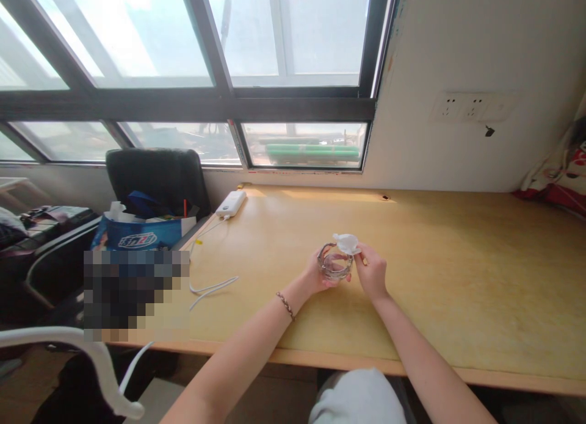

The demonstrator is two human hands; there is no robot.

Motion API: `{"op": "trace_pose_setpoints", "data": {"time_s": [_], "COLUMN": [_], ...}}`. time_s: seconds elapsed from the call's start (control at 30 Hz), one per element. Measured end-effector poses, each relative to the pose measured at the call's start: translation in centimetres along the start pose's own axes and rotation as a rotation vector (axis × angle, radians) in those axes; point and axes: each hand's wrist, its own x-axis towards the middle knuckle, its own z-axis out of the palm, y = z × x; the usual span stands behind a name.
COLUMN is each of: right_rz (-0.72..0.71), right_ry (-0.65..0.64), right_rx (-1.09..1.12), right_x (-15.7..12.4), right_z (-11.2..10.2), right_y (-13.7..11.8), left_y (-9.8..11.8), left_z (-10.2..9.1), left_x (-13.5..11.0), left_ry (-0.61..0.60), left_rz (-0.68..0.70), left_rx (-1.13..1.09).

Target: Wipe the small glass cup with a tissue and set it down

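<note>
A small clear glass dish, like an ashtray [334,266], rests on the light wooden desk [458,271]. My left hand [315,274] cups its left side with curled fingers. My right hand [372,269] pinches a crumpled white tissue [347,243] at the dish's upper right rim. A braided bracelet [286,304] circles my left wrist.
A white power bank [231,202] with a white cable [211,285] lies at the desk's left end. A black chair [158,177] carries a blue bag [137,236] of items. Wall sockets [471,107] sit at the upper right, red and white fabric [565,174] at the far right.
</note>
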Motion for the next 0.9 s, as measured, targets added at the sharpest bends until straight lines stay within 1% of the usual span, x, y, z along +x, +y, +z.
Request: {"op": "trace_pose_setpoints", "data": {"time_s": [0.07, 0.1, 0.27, 0.33, 0.43, 0.57, 0.63, 0.73, 0.9], "right_rz": [0.024, 0.025, 0.016, 0.035, 0.083, 0.206, 0.283, 0.353, 0.387], "right_ry": [-0.005, -0.019, -0.144, -0.192, -0.217, -0.204, -0.182, -0.133, -0.048], "right_rx": [0.011, 0.029, 0.207, 0.269, 0.306, 0.363, 0.395, 0.407, 0.362], "right_x": [0.0, 0.1, 0.3, 0.3, 0.2, -0.1, 0.1, 0.4, 0.4], "right_z": [0.0, 0.0, -0.3, -0.4, -0.2, 0.4, 0.6, 0.5, 0.5], "right_y": [0.1, 0.1, -0.2, -0.4, -0.5, -0.2, -0.1, 0.2, 0.8], "left_y": [0.0, 0.0, -0.2, -0.3, -0.6, -1.1, -1.4, -1.4, -0.4], "left_z": [0.1, 0.1, -0.1, -0.3, -0.5, -0.8, -0.8, -0.5, 0.2], "left_x": [-0.1, -0.2, 0.0, 0.1, 0.2, 0.3, 0.4, 0.4, 0.1], "left_ry": [-0.069, -0.072, 0.018, 0.044, 0.095, 0.169, 0.177, 0.184, 0.23], "left_rz": [-0.053, -0.06, -0.043, -0.015, 0.008, -0.032, -0.021, 0.055, 0.224], "left_rx": [0.087, 0.121, 0.185, 0.188, 0.198, 0.264, 0.287, 0.255, 0.077]}}
